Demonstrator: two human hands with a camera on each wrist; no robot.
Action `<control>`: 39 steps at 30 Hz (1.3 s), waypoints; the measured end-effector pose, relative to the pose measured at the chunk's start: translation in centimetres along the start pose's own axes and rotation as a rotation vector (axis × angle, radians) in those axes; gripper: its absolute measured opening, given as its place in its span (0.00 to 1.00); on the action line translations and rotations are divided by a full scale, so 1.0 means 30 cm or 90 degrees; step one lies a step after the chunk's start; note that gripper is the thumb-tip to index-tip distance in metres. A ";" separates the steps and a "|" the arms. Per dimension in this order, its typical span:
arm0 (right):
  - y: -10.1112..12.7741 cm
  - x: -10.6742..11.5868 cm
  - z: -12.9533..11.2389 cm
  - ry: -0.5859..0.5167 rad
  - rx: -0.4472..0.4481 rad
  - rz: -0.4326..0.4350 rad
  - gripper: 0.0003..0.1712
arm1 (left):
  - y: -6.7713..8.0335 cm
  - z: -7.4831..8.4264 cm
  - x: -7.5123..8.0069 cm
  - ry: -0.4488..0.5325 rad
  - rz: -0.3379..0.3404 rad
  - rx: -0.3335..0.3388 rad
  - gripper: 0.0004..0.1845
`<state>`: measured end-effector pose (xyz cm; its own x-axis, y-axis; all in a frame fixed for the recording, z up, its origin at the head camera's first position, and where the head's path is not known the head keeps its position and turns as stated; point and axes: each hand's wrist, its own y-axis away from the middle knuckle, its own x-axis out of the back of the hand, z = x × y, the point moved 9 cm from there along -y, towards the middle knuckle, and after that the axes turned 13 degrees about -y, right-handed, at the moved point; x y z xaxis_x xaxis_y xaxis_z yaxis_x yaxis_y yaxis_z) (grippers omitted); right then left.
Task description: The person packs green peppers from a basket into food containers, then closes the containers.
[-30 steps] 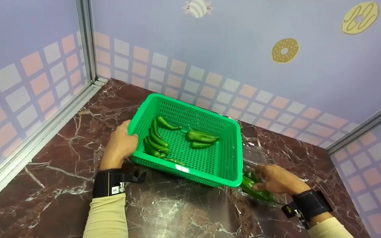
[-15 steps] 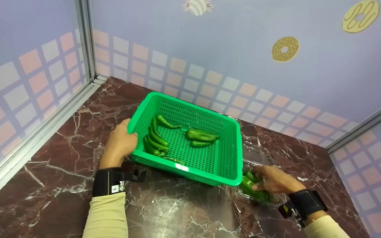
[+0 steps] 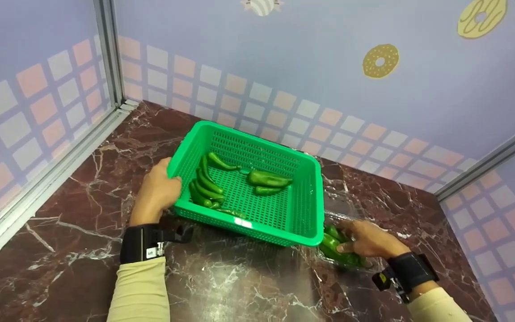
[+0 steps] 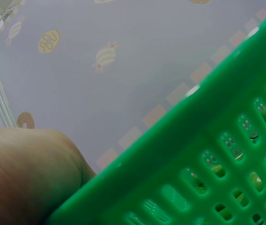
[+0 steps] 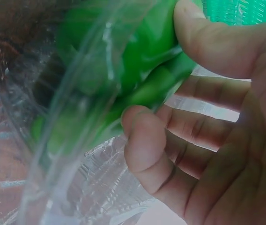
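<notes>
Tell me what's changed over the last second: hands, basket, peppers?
Little moved. The right hand closed a bit more round the peppers in the clear tray. The left hand still grips the basket rim, basket tilted as before; the peppers inside lie unchanged.

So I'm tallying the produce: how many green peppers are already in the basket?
About 8 in the green basket: roughly five or six slim green peppers bunched by the left hand, two fatter peppers mid-basket. Overlaps may hide some.
</notes>
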<state>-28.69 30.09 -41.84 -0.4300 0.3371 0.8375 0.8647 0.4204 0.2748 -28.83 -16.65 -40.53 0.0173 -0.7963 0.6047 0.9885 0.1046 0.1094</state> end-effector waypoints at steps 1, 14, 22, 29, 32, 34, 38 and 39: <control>-0.005 -0.001 -0.005 0.004 0.001 -0.002 0.32 | 0.000 -0.003 0.006 -0.002 0.003 0.000 0.34; 0.000 -0.008 -0.011 -0.027 -0.012 -0.044 0.30 | 0.002 -0.011 0.000 0.010 -0.011 0.005 0.34; 0.004 0.064 -0.018 -0.058 -0.066 -0.021 0.27 | -0.002 -0.003 0.004 0.001 0.003 0.001 0.34; -0.016 0.188 -0.100 -0.032 0.001 0.076 0.21 | -0.003 -0.006 0.011 0.000 0.005 0.005 0.34; -0.029 0.226 -0.143 -0.021 0.024 0.118 0.20 | -0.002 -0.006 0.012 0.005 0.003 0.006 0.34; -0.039 0.244 -0.179 0.001 0.052 0.144 0.19 | -0.001 -0.006 0.012 0.007 0.001 0.008 0.35; -0.060 0.256 -0.236 0.014 0.092 0.175 0.19 | 0.000 -0.003 0.007 0.001 0.000 0.009 0.35; -0.064 0.257 -0.249 0.018 0.101 0.183 0.18 | 0.000 -0.002 0.005 -0.002 -0.002 0.007 0.35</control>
<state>-31.73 25.58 -32.40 -0.1656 0.4383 0.8835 0.8976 0.4380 -0.0491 -28.83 -16.80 -40.50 0.0138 -0.7945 0.6072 0.9867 0.1091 0.1204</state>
